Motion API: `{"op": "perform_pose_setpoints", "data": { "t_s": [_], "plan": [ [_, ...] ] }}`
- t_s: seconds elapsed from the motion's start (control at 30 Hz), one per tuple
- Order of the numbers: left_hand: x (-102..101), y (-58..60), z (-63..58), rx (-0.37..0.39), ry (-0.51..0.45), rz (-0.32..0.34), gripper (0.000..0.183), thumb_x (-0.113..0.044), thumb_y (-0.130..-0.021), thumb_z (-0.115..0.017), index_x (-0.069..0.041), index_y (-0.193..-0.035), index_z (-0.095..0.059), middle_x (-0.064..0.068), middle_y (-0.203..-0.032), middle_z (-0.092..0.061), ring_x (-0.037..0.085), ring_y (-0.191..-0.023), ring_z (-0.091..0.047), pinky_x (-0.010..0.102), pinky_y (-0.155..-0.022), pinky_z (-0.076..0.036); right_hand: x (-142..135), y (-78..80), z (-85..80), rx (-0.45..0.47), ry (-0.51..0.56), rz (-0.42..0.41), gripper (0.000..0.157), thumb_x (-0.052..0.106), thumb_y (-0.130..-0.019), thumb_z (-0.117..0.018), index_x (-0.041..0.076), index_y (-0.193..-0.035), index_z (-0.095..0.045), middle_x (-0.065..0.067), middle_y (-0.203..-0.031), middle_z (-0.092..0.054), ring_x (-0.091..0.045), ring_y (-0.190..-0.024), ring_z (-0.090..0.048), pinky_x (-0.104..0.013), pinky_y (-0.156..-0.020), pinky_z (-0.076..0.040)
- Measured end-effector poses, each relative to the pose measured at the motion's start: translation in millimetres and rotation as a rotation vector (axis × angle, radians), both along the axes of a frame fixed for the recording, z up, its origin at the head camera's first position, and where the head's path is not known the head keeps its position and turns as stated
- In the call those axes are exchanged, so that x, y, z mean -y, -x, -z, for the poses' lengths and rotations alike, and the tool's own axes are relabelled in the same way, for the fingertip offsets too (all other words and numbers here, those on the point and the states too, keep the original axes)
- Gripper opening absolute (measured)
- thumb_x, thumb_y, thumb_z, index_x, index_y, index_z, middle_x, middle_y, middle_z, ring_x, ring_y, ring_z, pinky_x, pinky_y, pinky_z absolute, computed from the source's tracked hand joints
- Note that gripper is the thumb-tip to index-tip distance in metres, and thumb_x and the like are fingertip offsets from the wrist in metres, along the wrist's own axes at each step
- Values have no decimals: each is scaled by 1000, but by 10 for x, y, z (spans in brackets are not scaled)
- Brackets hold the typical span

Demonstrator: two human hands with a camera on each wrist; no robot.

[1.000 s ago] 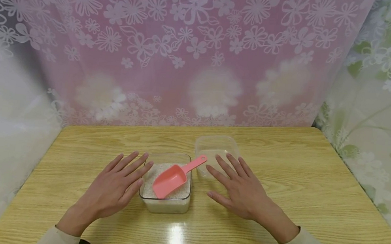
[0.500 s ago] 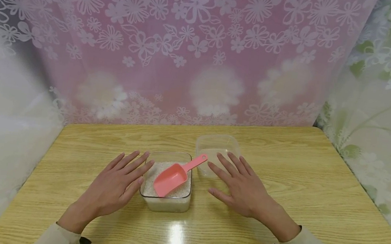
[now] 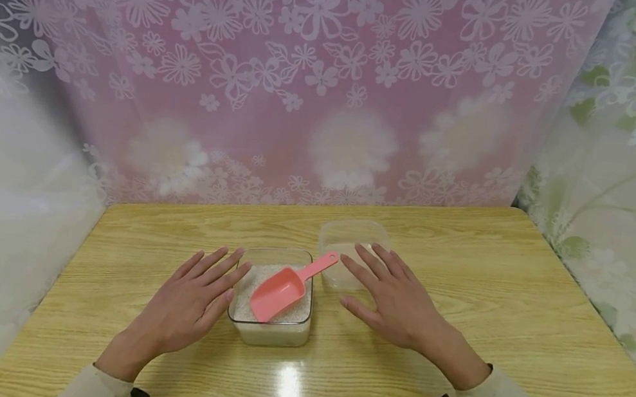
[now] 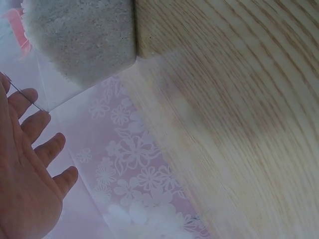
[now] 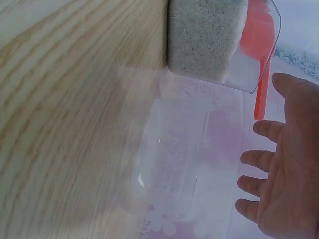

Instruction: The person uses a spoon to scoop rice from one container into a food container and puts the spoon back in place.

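Note:
In the head view a clear square container [image 3: 274, 337] holds white rice [image 3: 245, 310]. On the rice lies a pink scoop [image 3: 279, 293], its handle slanting over the far right rim. My left hand [image 3: 181, 307] is spread beside the container's left side, holding nothing; its fingertips look close to the rim, and I cannot tell whether they touch. My right hand [image 3: 394, 300] hovers with straight fingers right of the handle, apart from it in the right wrist view. Behind that hand stands a second clear container [image 3: 340, 232], partly hidden by the fingers.
Both containers stand on a wood-grain table [image 3: 463, 259]. A pink floral curtain [image 3: 273, 123] hangs behind the table's far edge. Pale floral sheets [image 3: 625, 211] hang at the sides.
My right hand has shifted slightly forward, its fingers drawing a little closer together. The left hand, scoop and containers look unmoved.

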State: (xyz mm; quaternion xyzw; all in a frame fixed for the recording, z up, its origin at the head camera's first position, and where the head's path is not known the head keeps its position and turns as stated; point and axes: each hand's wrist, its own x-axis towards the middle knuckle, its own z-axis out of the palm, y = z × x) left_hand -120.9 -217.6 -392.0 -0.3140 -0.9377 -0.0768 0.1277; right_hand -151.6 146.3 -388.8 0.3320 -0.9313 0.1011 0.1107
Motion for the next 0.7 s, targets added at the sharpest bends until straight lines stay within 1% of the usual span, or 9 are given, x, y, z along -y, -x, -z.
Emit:
{"op": "perform_pose_setpoints", "data": {
  "t_s": [0.27,0.4,0.5,0.7],
  "plan": [
    [1,-3,12,-2,-8,-1,48,-34,-104,-38,-21,-149,-36,1,-155,-27,25,-141,-23,44,-115,-14,88,59,-64,-24,78,-8,63,53,-97,-45,18,-149,-38,-11,-150,-36,-32,-139,-26,-48,-112,-25],
    [3,-2,20,-12,-9,-4,47,-33,-104,-38,-21,-149,-36,1,-155,-27,25,-141,-24,44,-115,-14,144,105,-78,4,129,-3,62,50,-98,-46,15,-149,-38,-12,-148,-38,-32,-137,-30,-47,-111,-27],
    [1,-4,23,-20,-13,-4,47,-33,-104,-38,-20,-149,-37,1,-155,-28,26,-141,-25,44,-115,-15,195,128,-90,44,173,12,61,49,-99,-44,15,-149,-37,-11,-148,-39,-32,-136,-32,-48,-110,-29],
    [-8,-1,22,-26,-22,0,47,-32,-104,-38,-19,-149,-39,2,-154,-29,27,-140,-26,45,-115,-16,290,144,-99,108,268,58,58,51,-99,-42,17,-147,-41,-6,-146,-42,-27,-132,-38,-51,-100,-41]
  ]
}}
